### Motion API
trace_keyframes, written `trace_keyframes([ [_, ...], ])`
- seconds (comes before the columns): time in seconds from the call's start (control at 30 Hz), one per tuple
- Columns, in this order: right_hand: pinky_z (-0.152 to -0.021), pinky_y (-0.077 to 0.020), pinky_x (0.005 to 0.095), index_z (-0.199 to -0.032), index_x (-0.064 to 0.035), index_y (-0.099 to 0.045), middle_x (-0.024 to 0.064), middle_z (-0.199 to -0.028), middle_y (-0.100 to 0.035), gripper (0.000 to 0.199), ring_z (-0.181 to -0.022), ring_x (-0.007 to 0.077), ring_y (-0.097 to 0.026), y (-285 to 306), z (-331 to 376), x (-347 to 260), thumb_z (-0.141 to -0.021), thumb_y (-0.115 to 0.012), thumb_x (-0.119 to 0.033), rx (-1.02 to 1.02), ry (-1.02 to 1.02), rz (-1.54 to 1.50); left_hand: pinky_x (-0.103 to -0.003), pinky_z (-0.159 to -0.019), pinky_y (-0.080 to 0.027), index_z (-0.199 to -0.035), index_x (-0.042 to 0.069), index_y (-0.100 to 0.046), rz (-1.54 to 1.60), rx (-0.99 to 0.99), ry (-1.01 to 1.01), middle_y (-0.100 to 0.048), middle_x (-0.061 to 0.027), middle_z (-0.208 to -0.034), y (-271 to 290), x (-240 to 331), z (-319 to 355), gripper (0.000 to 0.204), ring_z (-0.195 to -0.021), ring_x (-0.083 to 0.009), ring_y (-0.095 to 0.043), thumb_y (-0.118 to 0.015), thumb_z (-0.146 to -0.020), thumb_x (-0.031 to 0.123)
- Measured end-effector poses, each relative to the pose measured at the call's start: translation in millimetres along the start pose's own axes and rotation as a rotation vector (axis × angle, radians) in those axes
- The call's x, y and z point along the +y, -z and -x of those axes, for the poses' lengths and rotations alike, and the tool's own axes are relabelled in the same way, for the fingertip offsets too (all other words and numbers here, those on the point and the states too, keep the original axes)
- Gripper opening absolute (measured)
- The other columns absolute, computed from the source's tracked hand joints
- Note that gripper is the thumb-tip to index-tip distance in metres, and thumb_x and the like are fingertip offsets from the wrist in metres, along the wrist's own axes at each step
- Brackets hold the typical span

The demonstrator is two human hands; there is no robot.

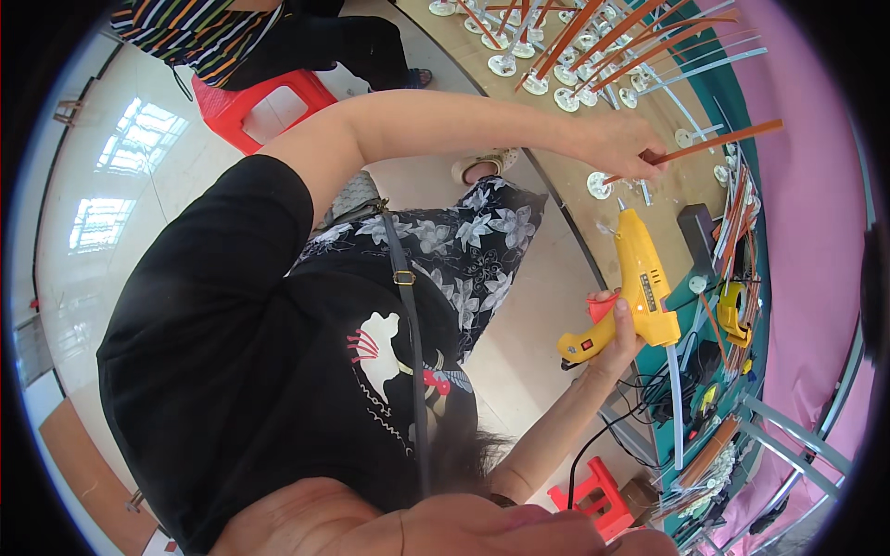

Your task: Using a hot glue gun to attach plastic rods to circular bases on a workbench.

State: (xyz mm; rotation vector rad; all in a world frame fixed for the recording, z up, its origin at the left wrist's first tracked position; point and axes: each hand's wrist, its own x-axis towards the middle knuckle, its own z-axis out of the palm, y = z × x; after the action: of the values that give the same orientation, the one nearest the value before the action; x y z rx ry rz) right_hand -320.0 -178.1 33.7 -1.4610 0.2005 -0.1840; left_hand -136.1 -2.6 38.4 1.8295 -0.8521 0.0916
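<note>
My left hand (626, 146) reaches over the table with its fingers pinched round a thin orange-brown stick (728, 141). A small white round base (600, 185) is at the stick's near end, beside the tabletop's edge. In my right hand (619, 345) is a yellow hot glue gun (642, 269) with a red trigger. Its nozzle points toward the white base, a short gap away. A whitish glue stick (677, 408) juts out from the back of the gun. Whether glue is coming out is too small to see.
Many sticks on white round bases (565, 74) stand on the tan table (547, 116). Loose sticks (732, 218), a yellow tape dispenser (735, 315) and black cables (658, 394) lie farther along. A person sits on a red stool (250, 111); another red stool (603, 500) is below.
</note>
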Motion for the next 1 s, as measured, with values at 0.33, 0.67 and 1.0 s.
trace_keyframes([
  [0.33, -0.062, -0.0508, 0.0374, -0.1, 0.0006, -0.045, 0.0114, -0.075, -0.054, 0.032, -0.064, 0.0218, -0.058, 1.9, 2.7, 3.6, -0.074, -0.061, -0.006, -0.008, -0.024, 0.089, -0.034, -0.053, -0.041, -0.093, 0.008, -0.066, -0.043, 0.004, 0.03, -0.06, -0.0118, -0.064, -5.9, -3.2, -8.2, 0.023, -0.054, -0.0226, -0.054, -0.059, -0.074, 0.019],
  [0.67, -0.062, -0.0475, 0.0293, -0.108, 0.0014, -0.041, 0.0116, -0.076, -0.057, 0.039, -0.066, 0.0188, -0.059, 4.6, 4.4, 11.2, -0.075, -0.062, -0.003, -0.063, -0.028, 0.145, -0.035, -0.056, -0.043, -0.089, 0.008, -0.066, -0.047, 0.01, 0.005, -0.061, -0.0119, -0.065, -5.8, 1.7, -6.3, 0.02, -0.058, -0.0232, -0.058, -0.061, -0.073, 0.019],
  [1.0, -0.058, -0.0456, 0.0259, -0.101, 0.0023, -0.045, 0.0119, -0.073, -0.059, 0.032, -0.063, 0.0163, -0.057, 0.9, 3.4, 10.9, -0.075, -0.063, -0.003, -0.059, -0.017, 0.16, -0.034, -0.059, -0.045, -0.089, 0.008, -0.066, -0.037, 0.001, 0.003, -0.064, -0.0105, -0.07, -6.9, -2.2, -5.2, 0.021, -0.062, -0.0235, -0.06, -0.061, -0.073, 0.019],
])
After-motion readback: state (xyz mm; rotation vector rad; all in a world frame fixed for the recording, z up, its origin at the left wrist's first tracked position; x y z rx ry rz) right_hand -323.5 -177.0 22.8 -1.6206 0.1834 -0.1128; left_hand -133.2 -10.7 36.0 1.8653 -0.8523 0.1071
